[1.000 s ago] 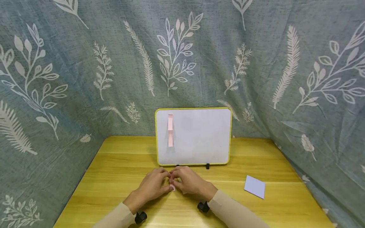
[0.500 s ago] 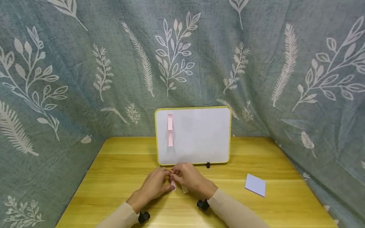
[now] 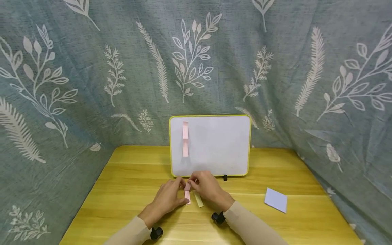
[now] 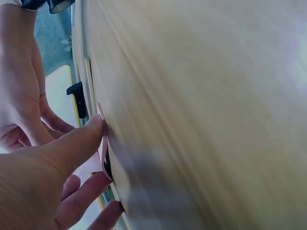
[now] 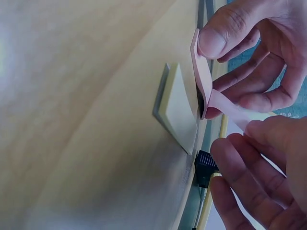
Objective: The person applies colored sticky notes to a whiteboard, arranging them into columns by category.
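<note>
On the table before the whiteboard lies a narrow pink sticky-note pad [image 3: 187,196]. My left hand [image 3: 166,195] grips it by its ends, thumb at the near end and fingertips at the far end. The right wrist view shows the pad [image 5: 202,72] slightly bowed, its top note [image 5: 228,109] lifted and bent away. Thumb and fingers of my right hand [image 3: 207,187] pinch the free end of that note, while its other end still meets the pad. A narrow yellow sticky-note pad [image 3: 199,200] lies just right of the pink one, partly under my right hand.
A whiteboard [image 3: 217,146] with a yellow frame stands at the back on small black feet. Two pink notes [image 3: 185,130] hang one above the other on its left side. A square lavender sticky-note pad [image 3: 275,200] lies at the right. Patterned cloth [image 3: 122,85] encloses the table.
My right hand has moved slightly up and away from the left, lifting the pink note from its pad. The yellow pad, hidden before, has come into sight.
</note>
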Demonstrator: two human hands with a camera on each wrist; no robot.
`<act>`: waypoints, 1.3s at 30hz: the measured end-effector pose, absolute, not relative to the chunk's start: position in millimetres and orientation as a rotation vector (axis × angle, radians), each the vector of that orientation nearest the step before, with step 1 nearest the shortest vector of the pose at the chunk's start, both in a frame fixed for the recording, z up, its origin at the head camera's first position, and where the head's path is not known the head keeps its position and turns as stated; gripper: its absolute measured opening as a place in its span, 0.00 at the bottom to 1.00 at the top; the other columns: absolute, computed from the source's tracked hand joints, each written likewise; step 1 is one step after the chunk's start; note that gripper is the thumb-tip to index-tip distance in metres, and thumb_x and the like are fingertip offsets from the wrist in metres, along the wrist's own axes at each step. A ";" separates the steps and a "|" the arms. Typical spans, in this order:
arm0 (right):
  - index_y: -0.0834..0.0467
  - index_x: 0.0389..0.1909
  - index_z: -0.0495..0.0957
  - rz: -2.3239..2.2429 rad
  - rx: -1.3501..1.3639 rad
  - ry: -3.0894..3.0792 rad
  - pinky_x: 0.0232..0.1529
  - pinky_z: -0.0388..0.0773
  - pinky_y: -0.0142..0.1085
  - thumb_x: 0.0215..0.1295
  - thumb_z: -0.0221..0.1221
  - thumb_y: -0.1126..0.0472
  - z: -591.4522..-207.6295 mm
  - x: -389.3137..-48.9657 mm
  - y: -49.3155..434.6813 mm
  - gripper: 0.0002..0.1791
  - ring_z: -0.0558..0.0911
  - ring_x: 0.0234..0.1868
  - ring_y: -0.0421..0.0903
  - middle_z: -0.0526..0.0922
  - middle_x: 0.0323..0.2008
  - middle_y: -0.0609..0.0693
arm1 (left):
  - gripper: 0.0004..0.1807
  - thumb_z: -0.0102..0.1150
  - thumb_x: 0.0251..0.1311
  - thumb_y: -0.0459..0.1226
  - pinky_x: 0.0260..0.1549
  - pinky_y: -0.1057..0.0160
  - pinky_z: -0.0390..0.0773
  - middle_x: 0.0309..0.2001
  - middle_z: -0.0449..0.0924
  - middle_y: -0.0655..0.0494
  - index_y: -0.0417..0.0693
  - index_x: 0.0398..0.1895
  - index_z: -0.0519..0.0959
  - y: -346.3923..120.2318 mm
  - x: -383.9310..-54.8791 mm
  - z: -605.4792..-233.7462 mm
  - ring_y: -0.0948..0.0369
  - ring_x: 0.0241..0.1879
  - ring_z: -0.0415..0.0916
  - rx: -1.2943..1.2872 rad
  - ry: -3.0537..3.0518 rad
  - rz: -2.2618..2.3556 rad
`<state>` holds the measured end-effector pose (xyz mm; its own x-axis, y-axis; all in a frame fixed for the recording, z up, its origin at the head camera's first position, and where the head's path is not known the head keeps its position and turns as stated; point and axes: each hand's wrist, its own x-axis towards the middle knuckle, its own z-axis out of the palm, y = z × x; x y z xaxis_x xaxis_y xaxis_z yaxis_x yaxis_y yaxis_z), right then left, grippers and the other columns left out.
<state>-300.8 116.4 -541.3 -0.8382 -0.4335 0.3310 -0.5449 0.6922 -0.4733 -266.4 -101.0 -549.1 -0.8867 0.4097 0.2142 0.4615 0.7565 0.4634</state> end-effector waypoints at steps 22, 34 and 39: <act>0.50 0.42 0.96 0.808 0.661 -2.735 0.36 0.83 0.32 0.81 0.74 0.61 -542.1 -304.4 117.3 0.05 0.87 0.35 0.36 0.97 0.39 0.44 | 0.08 0.90 0.63 0.45 0.43 0.45 0.87 0.59 0.96 0.54 0.60 0.35 0.95 -99.5 -262.1 -547.8 0.51 0.50 0.88 -0.812 -2.842 -0.717; 0.52 0.43 0.96 0.860 0.633 -2.692 0.36 0.84 0.31 0.81 0.73 0.62 -537.5 -303.9 121.9 0.05 0.89 0.36 0.38 0.97 0.39 0.46 | 0.07 0.88 0.65 0.43 0.49 0.38 0.88 0.62 0.94 0.51 0.60 0.34 0.95 -94.7 -259.1 -544.6 0.46 0.56 0.88 -0.774 -2.880 -0.751; 0.53 0.44 0.96 0.913 0.620 -2.679 0.38 0.84 0.31 0.83 0.71 0.62 -534.9 -302.5 121.8 0.06 0.88 0.36 0.38 0.97 0.40 0.47 | 0.06 0.88 0.65 0.43 0.54 0.33 0.88 0.63 0.93 0.49 0.57 0.34 0.97 -94.5 -257.5 -543.4 0.43 0.60 0.88 -0.761 -2.879 -0.749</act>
